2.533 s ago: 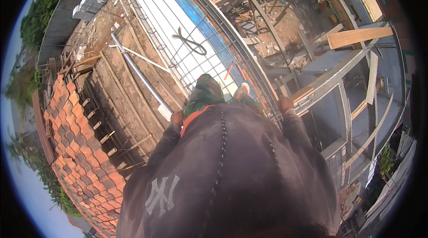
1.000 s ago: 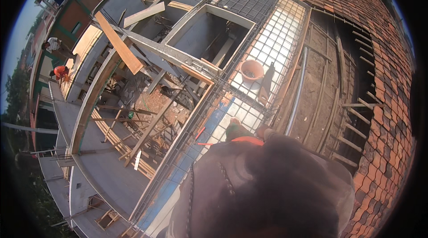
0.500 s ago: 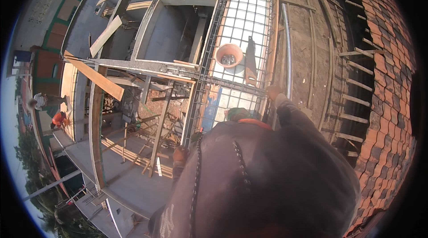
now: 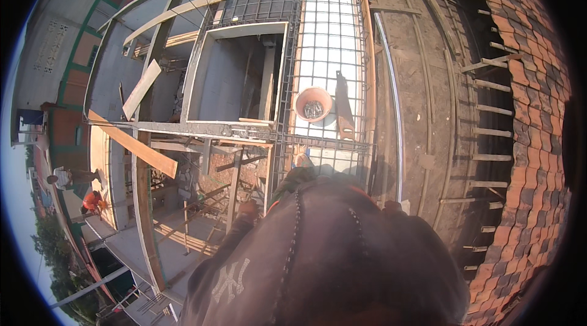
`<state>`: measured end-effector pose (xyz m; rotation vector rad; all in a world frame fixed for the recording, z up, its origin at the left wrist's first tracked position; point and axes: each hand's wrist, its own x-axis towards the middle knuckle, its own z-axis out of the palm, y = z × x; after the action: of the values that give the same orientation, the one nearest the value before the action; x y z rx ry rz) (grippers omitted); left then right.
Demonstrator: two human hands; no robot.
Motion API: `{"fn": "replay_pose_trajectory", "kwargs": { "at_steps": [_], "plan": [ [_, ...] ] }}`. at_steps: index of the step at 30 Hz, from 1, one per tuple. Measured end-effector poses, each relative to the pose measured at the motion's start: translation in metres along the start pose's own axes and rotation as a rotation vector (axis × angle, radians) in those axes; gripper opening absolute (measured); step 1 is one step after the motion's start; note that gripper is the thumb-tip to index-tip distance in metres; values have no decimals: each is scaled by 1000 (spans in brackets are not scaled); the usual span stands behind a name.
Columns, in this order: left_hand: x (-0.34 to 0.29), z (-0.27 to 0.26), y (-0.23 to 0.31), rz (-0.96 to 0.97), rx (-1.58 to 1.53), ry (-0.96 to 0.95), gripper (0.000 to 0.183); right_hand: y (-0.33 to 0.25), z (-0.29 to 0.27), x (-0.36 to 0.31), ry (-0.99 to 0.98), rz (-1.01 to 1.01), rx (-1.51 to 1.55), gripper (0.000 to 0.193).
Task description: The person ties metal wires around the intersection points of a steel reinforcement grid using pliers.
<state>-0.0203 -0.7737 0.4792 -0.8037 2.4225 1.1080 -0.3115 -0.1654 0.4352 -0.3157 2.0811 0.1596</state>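
My left hand (image 4: 248,208) is beside the wooden edge of the open bay. It is small and dark here, and its fingers do not show clearly. On the other side of my body, my right hand (image 4: 391,206) is near the long pale metal strip (image 4: 396,103), largely hidden by the sleeve. Ahead of me, an orange bucket (image 4: 304,113) holding small grey metal pieces, perhaps nails, rests on the rebar mesh (image 4: 330,57). Just right of the bucket lies a handsaw (image 4: 345,106), its wooden handle toward me. My dark hooded top covers the lower middle.
Deep openings lie left, framed by concrete and timber beams (image 4: 137,204); a loose plank (image 4: 137,146) slants across one. To the right are a rough slab with wooden battens (image 4: 428,94) and a tiled roof (image 4: 532,142). A person in orange (image 4: 93,202) bends at far left.
My right hand has come back from the board edge toward my body. My torso leans differently, and the bucket and saw appear lower in the picture as the view shifts.
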Motion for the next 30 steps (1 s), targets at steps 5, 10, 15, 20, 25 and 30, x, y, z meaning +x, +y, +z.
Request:
{"fn": "replay_pose_trajectory", "kwargs": {
  "at_steps": [5, 10, 15, 20, 25, 30],
  "plan": [
    [102, -48, 8, 8, 269, -80, 31, -34, 24, 45, 135, -17, 101, 27],
    [159, -81, 59, -524, -1000, 30, 29, -78, -79, 82, 378, -101, 61, 23],
    [164, -122, 79, -580, -952, 120, 25, -125, -194, 89, 422, -96, 125, 35],
    [171, -102, 48, -226, -257, -100, 26, -95, -188, 99, 507, -47, 110, 27],
    [193, -100, 43, -8, 491, -241, 26, -92, -150, 96, 290, 233, 359, 21],
    [295, -122, 86, -116, 163, -175, 27, -94, -183, 136, 147, 216, 420, 20]
  ]
}}
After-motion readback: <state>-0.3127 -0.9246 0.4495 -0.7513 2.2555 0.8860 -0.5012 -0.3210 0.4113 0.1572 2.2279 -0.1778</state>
